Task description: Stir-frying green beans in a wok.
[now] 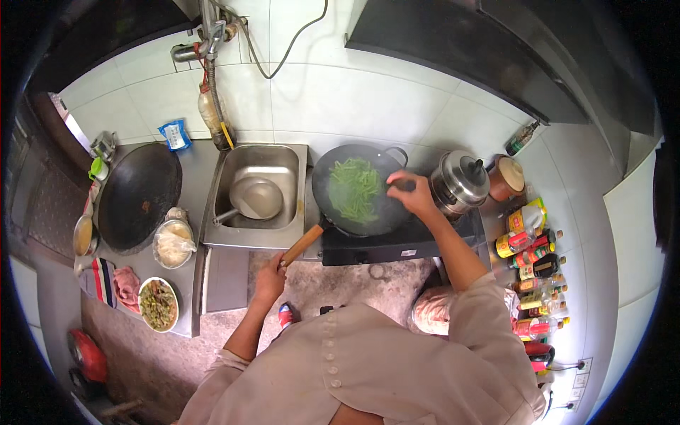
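Note:
A dark wok (340, 226) sits on the black gas stove (366, 256), with cut green vegetable strips (353, 188) spread inside. Haze like steam hangs over them. My left hand (270, 277) grips the end of the wok's long wooden handle (303, 244). Over the wok's right side, my right hand (413, 195) has its fingers curled around a short brown handle (404, 184). Whatever that handle belongs to is hidden or blurred. Behind my right hand, the wok's small loop handle (399, 154) shows at the far rim.
Left of the stove, a sink (302, 175) holds a metal ladle (257, 197). A large black pan (141, 196), a bagged bowl (174, 244) and a bowl of chopped food (158, 305) occupy the left counter. A lidded steel pot (461, 178) and several bottles (531, 255) stand at right.

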Motion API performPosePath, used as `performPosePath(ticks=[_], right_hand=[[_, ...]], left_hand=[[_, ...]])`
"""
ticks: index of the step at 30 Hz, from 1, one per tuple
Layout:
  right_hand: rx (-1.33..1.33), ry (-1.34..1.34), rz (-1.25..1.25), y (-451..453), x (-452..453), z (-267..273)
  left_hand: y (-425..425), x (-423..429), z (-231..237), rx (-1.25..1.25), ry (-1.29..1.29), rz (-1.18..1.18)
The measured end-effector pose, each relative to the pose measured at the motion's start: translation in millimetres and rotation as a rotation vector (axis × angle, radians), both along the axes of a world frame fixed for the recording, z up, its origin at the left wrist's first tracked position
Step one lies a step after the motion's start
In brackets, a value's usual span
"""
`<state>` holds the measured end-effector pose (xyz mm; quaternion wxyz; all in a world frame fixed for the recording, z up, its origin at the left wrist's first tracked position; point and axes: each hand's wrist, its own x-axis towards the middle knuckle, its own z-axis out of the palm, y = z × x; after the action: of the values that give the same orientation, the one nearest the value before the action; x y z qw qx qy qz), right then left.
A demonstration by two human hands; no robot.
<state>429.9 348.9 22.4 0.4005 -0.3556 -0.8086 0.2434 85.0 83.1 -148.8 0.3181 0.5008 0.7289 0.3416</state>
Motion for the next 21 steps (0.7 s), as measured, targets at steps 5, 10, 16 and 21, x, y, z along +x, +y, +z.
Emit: performPosePath(ticks=[5, 10, 16, 21], right_hand=[[-0.119, -0.1, 0.251, -29, -10, 71], [-0.193, -0.094, -0.219, 19, 15, 42], [-0.308, 0.193, 0.106, 37, 5, -19], [-0.081, -0.214, 0.439, -13, -18, 45]], left_hand=[[-7, -8, -24, -0.005, 0.03, 0.025], [-5, -4, -6, -0.005, 0.013, 0.009], [-1, 3, 7, -0.026, -0.034, 0.021], [-2, 2, 4, -0.023, -0.07, 0.037]])
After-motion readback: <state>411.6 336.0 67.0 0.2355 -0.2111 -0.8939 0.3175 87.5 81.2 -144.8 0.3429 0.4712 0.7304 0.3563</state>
